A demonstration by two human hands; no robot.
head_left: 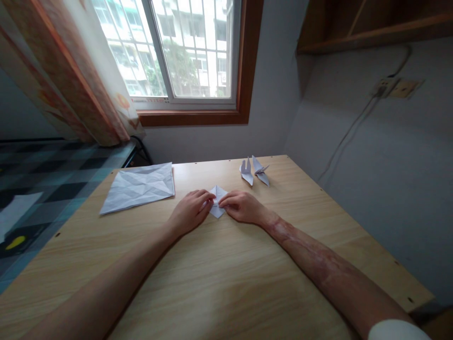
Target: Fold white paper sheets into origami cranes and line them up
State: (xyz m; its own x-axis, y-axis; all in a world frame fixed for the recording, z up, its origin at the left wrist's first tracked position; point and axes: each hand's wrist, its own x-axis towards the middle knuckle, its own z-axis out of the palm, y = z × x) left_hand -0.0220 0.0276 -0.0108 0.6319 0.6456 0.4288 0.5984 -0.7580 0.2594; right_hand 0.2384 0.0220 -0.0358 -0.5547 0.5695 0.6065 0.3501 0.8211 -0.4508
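A small white folded paper piece (217, 203), diamond shaped, lies on the wooden table (226, 274) in the middle. My left hand (191, 210) presses on its left side with curled fingers pinched on the paper. From the right, my right hand (240, 206) pinches the same piece. The two sets of fingertips meet over its centre. Much of the paper is hidden under my fingers.
A creased white paper sheet (139, 187) lies flat at the left back of the table. Two folded paper cranes (255, 172) sit at the back, right of centre. A window (177, 52) and curtain (71, 71) are behind; a bed (42, 184) stands left; a wall is close on the right.
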